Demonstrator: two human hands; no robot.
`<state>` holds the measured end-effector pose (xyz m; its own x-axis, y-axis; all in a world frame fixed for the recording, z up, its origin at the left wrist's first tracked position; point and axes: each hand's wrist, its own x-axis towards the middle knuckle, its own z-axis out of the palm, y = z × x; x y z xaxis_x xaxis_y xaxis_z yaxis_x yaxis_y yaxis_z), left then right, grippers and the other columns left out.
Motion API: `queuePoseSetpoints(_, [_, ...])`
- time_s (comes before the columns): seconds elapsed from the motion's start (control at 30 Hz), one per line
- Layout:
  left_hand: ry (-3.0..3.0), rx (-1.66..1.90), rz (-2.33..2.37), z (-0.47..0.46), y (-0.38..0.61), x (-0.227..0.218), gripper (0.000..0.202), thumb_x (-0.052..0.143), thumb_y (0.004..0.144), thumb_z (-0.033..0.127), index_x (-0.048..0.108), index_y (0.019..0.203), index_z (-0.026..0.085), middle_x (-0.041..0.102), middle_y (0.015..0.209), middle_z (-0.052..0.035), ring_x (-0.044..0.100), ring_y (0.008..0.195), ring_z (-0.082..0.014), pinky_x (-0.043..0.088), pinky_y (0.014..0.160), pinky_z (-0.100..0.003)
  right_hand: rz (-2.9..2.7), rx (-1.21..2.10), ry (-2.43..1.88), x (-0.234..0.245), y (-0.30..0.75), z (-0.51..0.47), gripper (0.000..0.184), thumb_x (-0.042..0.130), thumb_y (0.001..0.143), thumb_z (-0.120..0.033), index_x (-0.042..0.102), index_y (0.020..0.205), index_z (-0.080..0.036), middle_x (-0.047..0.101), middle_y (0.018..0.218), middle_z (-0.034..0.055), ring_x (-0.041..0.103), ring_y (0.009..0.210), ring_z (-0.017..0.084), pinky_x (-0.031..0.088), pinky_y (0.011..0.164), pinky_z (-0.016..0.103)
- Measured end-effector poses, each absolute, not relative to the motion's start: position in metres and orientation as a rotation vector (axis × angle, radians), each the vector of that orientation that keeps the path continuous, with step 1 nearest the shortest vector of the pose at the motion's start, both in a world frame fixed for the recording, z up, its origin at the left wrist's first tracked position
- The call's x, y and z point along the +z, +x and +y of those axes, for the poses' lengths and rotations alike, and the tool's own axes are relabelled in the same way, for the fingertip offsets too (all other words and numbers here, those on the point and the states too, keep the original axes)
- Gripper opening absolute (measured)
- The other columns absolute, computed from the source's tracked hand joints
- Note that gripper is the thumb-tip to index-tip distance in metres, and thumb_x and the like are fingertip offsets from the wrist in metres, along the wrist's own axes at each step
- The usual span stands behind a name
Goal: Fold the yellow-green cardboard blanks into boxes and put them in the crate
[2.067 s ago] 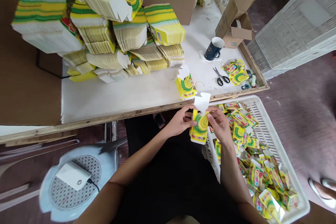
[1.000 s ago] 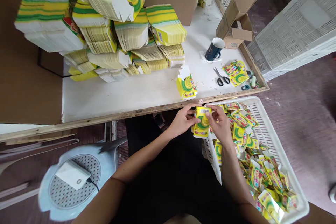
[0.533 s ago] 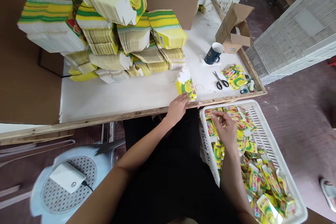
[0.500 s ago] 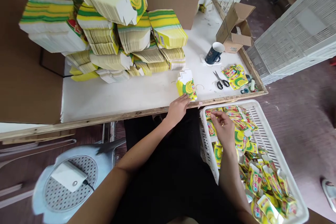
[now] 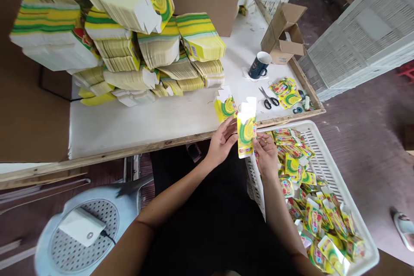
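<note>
carton (image 5: 246,134) now in right fingers (image 5: 258,146)

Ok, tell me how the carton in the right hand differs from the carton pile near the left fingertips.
The held carton is gripped by the right hand, off the table; the carton pile lies on the white table. The held carton's printed front shows almost whole; the carton pile's is partly hidden. Both show yellow, a green swirl and white flaps.
</note>
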<state>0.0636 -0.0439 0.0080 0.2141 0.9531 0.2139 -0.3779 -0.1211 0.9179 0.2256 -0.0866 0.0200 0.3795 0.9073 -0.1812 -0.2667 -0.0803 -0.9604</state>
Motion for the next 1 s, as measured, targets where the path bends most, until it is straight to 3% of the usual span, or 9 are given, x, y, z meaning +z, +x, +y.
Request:
queuePoseSetpoints(0.17, [0.821, 0.98, 0.461, -0.036, 0.058, 0.02, 0.056, 0.077, 0.082, 0.055, 0.071, 0.126, 0.019, 0.068, 0.139, -0.014, 0.057, 0.137, -0.0334, 0.045, 0.116, -0.046, -0.636, 1.286, -1.228, 0.026, 0.213, -0.093, 0.042, 0.089, 0.069, -0.043, 0.067, 0.1, -0.025, 0.073, 0.076, -0.0012, 0.065, 0.065, 0.015, 0.051, 0.061, 0.028])
queuePoseSetpoints(0.43, [0.749, 0.88, 0.432, -0.039, 0.057, 0.029, 0.06, 0.083, 0.072, 0.061, 0.076, 0.115, 0.019, 0.072, 0.13, -0.015, 0.061, 0.132, -0.0359, 0.049, 0.113, -0.047, -0.668, 1.312, -1.254, 0.029, 0.21, -0.092, 0.044, 0.089, 0.067, -0.045, 0.066, 0.098, -0.024, 0.07, 0.072, -0.0023, 0.057, 0.058, 0.012, 0.044, 0.053, 0.025])
queuePoseSetpoints(0.53, [0.773, 0.889, 0.458, -0.038, 0.058, 0.028, 0.063, 0.084, 0.07, 0.063, 0.076, 0.114, 0.019, 0.074, 0.128, -0.0147, 0.063, 0.13, -0.0359, 0.05, 0.111, -0.047, -0.74, 1.242, -1.329, 0.03, 0.21, -0.091, 0.045, 0.086, 0.068, -0.05, 0.067, 0.1, -0.023, 0.073, 0.082, 0.002, 0.064, 0.07, 0.016, 0.048, 0.058, 0.027])
queuePoseSetpoints(0.63, [0.794, 0.905, 0.48, -0.037, 0.059, 0.026, 0.065, 0.083, 0.071, 0.064, 0.075, 0.117, 0.018, 0.074, 0.127, -0.015, 0.063, 0.129, -0.0358, 0.051, 0.11, -0.047, -0.795, 1.209, -1.354, 0.031, 0.209, -0.091, 0.046, 0.084, 0.071, -0.054, 0.069, 0.103, -0.024, 0.077, 0.096, 0.0062, 0.07, 0.087, 0.022, 0.056, 0.072, 0.033])
queuePoseSetpoints(0.77, [0.791, 0.926, 0.508, -0.036, 0.06, 0.021, 0.067, 0.081, 0.075, 0.061, 0.07, 0.125, 0.018, 0.076, 0.123, -0.0151, 0.065, 0.127, -0.0344, 0.051, 0.11, -0.047, -0.833, 1.206, -1.323, 0.029, 0.21, -0.089, 0.044, 0.083, 0.073, -0.053, 0.07, 0.104, -0.024, 0.077, 0.104, 0.0069, 0.071, 0.097, 0.023, 0.058, 0.089, 0.037])
queuePoseSetpoints(1.0, [0.799, 0.976, 0.555, -0.035, 0.062, 0.016, 0.063, 0.081, 0.076, 0.057, 0.068, 0.125, 0.018, 0.077, 0.118, -0.0137, 0.068, 0.122, -0.032, 0.051, 0.108, -0.045, -1.015, 1.096, -1.38, 0.03, 0.21, -0.087, 0.04, 0.079, 0.079, -0.051, 0.071, 0.106, -0.023, 0.076, 0.099, 0.0064, 0.07, 0.087, 0.02, 0.057, 0.08, 0.034])
